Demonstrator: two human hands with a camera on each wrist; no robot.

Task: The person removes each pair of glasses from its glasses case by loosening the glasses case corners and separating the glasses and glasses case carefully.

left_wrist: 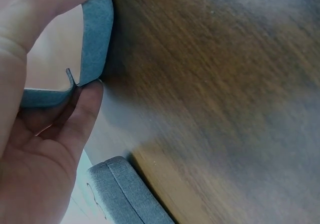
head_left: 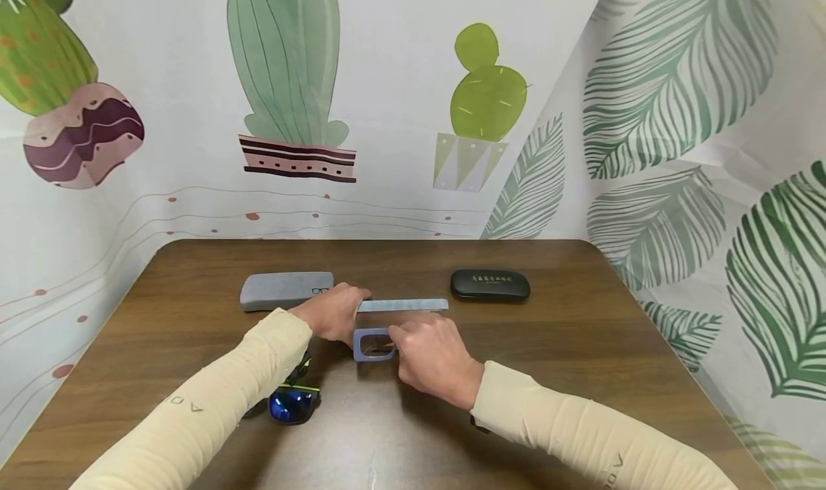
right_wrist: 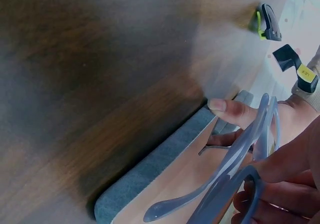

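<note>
My left hand (head_left: pixel 332 313) grips one end of an opened blue-grey glasses case (head_left: pixel 403 305); its pale lining shows in the left wrist view, with the thumb (left_wrist: pixel 47 6) and fingers on either side of the case's end. Just in front of the case, my right hand (head_left: pixel 434 354) pinches glasses with a light blue frame (head_left: pixel 358 346). In the right wrist view, one temple arm (right_wrist: pixel 192 196) of the glasses extends over the case's lining (right_wrist: pixel 150 201). The far part of the glasses is hidden behind the right hand in the head view.
A grey glasses case (head_left: pixel 277 290) lies behind the left wrist, and a black glasses case (head_left: pixel 490 285) at the back right. Sunglasses with blue mirrored lenses (head_left: pixel 293 406) lie by the left forearm, which partly covers them. A printed cloth (head_left: pixel 400 210) hangs behind the table.
</note>
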